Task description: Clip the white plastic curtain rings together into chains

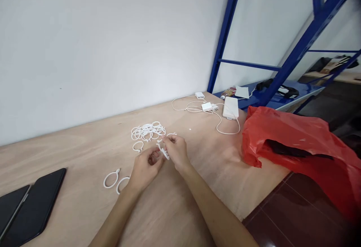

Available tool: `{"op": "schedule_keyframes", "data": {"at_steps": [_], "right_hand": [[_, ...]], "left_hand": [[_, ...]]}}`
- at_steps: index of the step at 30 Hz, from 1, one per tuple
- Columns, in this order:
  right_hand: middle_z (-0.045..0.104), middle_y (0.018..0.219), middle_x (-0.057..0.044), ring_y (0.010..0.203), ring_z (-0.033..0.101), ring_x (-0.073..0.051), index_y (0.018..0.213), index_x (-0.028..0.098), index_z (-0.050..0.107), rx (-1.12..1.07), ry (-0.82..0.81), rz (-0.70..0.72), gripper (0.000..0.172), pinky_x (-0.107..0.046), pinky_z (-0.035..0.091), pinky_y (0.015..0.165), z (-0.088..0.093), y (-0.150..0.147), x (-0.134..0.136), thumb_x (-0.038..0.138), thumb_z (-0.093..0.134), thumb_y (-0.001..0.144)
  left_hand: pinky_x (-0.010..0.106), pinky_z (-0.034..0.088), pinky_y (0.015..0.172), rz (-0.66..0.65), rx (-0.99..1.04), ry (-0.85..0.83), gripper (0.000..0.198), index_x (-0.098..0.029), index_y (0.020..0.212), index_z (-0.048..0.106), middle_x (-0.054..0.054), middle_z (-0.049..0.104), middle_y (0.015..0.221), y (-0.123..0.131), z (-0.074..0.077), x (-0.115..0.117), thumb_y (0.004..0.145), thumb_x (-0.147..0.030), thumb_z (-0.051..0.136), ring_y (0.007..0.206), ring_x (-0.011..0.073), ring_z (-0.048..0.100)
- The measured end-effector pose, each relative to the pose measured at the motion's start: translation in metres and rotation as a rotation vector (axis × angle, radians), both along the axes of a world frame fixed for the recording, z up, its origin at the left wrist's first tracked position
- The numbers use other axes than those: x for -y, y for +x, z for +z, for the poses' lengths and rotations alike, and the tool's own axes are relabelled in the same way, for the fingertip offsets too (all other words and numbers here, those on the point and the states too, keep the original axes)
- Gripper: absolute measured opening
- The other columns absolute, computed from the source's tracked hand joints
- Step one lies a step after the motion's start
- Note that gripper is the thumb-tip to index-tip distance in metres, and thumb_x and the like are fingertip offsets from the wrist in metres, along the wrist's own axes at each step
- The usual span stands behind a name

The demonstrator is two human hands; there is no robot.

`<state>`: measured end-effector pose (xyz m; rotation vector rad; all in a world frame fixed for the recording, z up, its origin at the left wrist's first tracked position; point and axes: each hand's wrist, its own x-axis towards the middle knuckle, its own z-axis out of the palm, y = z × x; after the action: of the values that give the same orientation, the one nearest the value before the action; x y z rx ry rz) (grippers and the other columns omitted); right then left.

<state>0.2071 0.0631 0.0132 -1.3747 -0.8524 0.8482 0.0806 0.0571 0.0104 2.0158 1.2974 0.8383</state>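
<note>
In the middle of the wooden table, my left hand (147,166) and my right hand (177,150) meet at a white plastic curtain ring (164,153). My right fingers pinch it from the right, and my left thumb and fingertips close on it from the left. The hands partly hide its shape. Just beyond them lies a tangled pile of similar white rings (148,131). A single ring (138,146) rests between the pile and my left hand. Two more lie apart on the left: one ring (111,179) in full view and another (122,184) partly behind my left wrist.
Black folding device (42,202) at the left front. White cables with a charger (207,106), a charging hub (199,95) and a white box (230,108) lie at the back right. A red plastic bag (284,134) hangs over the table's right edge. A blue metal frame (225,32) stands behind.
</note>
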Motion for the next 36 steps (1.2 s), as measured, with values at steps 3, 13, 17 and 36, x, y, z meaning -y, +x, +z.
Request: {"op": "schedule_keyframes", "data": {"at_steps": [3, 13, 17, 36], "right_hand": [[0.046, 0.041, 0.005, 0.047, 0.045, -0.012, 0.050, 0.019, 0.053, 0.009, -0.014, -0.007, 0.032, -0.022, 0.034, 0.047, 0.002, 0.001, 0.000, 0.043, 0.058, 0.072], [0.045, 0.043, 0.007, 0.039, 0.039, -0.009, 0.058, 0.019, 0.054, -0.211, 0.014, 0.004, 0.030, -0.023, 0.031, 0.040, 0.009, 0.003, 0.002, 0.045, 0.060, 0.071], [0.044, 0.044, 0.007, 0.038, 0.037, -0.008, 0.058, 0.019, 0.054, -0.256, 0.027, -0.006, 0.028, -0.023, 0.031, 0.041, 0.010, 0.002, 0.001, 0.043, 0.060, 0.071], [0.057, 0.057, 0.004, 0.037, 0.044, -0.007, 0.070, 0.019, 0.051, -0.608, -0.023, 0.377, 0.025, -0.021, 0.026, 0.036, 0.008, -0.012, 0.005, 0.040, 0.064, 0.066]], "left_hand": [[0.026, 0.041, 0.056, -0.011, 0.023, -0.088, 0.027, -0.016, 0.090, 0.067, 0.001, 0.063, 0.070, 0.009, 0.003, 0.004, 0.070, -0.034, 0.062, 0.058, 0.0152, 0.055], [0.023, 0.035, 0.052, -0.156, 0.261, -0.369, 0.032, -0.014, 0.080, 0.066, -0.001, 0.059, 0.061, 0.018, 0.016, 0.003, 0.078, -0.044, 0.054, 0.058, 0.0135, 0.051], [0.023, 0.036, 0.054, -0.199, 0.300, -0.355, 0.031, -0.013, 0.083, 0.067, 0.001, 0.061, 0.064, 0.016, 0.018, 0.004, 0.077, -0.042, 0.059, 0.063, 0.0148, 0.054], [0.034, 0.049, 0.079, 0.267, 0.254, -0.025, 0.041, -0.015, 0.104, 0.066, 0.009, 0.070, 0.096, -0.003, 0.014, 0.007, 0.087, -0.044, 0.042, 0.083, 0.0214, 0.064]]}}
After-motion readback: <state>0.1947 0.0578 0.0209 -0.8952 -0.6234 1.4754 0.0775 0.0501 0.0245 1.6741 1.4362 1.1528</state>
